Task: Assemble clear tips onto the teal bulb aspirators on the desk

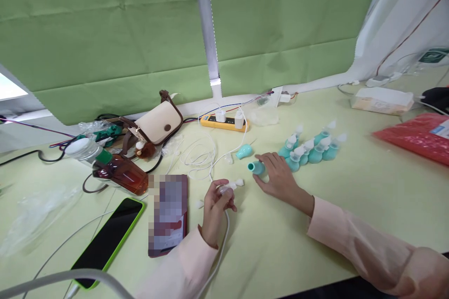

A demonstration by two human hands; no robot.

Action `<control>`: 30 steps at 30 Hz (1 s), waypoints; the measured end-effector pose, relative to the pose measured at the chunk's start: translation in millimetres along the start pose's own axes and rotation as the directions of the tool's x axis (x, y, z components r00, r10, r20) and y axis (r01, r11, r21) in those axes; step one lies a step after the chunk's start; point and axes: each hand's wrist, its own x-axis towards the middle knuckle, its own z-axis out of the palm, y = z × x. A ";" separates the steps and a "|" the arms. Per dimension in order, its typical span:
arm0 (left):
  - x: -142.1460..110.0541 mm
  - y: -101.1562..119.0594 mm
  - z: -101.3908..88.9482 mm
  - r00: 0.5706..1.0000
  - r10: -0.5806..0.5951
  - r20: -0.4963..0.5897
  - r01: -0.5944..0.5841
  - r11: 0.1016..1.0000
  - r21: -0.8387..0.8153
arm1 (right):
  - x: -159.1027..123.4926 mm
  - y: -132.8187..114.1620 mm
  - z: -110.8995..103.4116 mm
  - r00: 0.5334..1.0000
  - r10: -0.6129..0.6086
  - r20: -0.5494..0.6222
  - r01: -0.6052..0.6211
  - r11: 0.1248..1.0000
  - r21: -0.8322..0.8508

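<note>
My left hand (219, 201) is closed around a small translucent white nozzle-like piece (232, 185), its narrow end pointing right. My right hand (278, 175) grips a teal squeeze bulb (258, 167), whose open mouth faces left. The fingers hide part of that bulb. Behind the right hand stand several teal bulbs (316, 152) fitted with clear tips, close together. Another teal bulb (244, 151) lies on its side farther back, beside a loose clear piece (228, 159). Near my left wrist lies a small white piece (199, 204).
A yellow power strip (224, 123) with a coiled white cable (201, 152) lies at the back. To the left are a handbag (159, 122), a tilted bottle of reddish-brown liquid (121, 173) and two phones, one green-edged (108, 243). A red plastic package (417, 138) lies right.
</note>
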 end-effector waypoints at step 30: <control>-6.2 -11.0 -1.4 0.997 0.076 -0.023 -0.068 0.966 0.247 | -31.5 -53.0 -25.1 0.937 -0.235 0.259 0.022 0.779 0.627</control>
